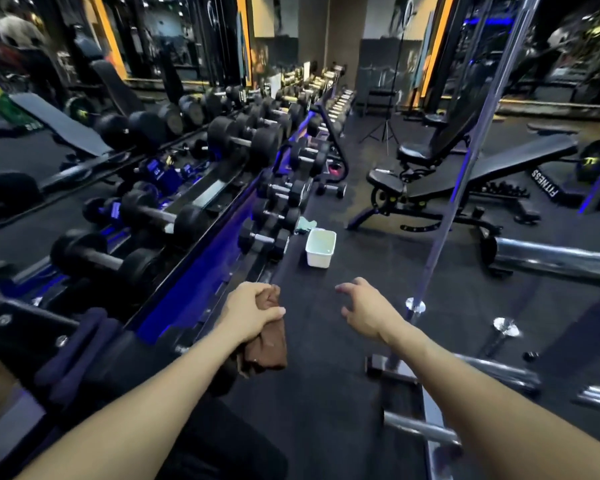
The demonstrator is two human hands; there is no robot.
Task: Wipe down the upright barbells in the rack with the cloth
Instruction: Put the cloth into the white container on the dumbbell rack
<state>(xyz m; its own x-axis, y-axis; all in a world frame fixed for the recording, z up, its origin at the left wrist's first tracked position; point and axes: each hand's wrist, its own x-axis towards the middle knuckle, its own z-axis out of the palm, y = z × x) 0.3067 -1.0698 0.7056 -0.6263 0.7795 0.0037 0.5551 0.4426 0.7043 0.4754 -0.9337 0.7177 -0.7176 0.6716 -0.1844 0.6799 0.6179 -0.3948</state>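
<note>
Brown cloth [265, 336] gripped, left hand [250, 311]; one upright barbell [465, 161]

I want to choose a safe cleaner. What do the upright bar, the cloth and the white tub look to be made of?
Bar: likely polished, chromed steel; it is silvery with bright streak reflections.
Cloth, gripped by the left hand: soft brown fabric, matte and crumpled in folds, perhaps microfibre.
Tub: probably plastic; thin, smooth, evenly white walls.

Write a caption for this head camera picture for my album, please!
Left hand grips a brown cloth while the open right hand reaches toward an upright barbell.
</note>
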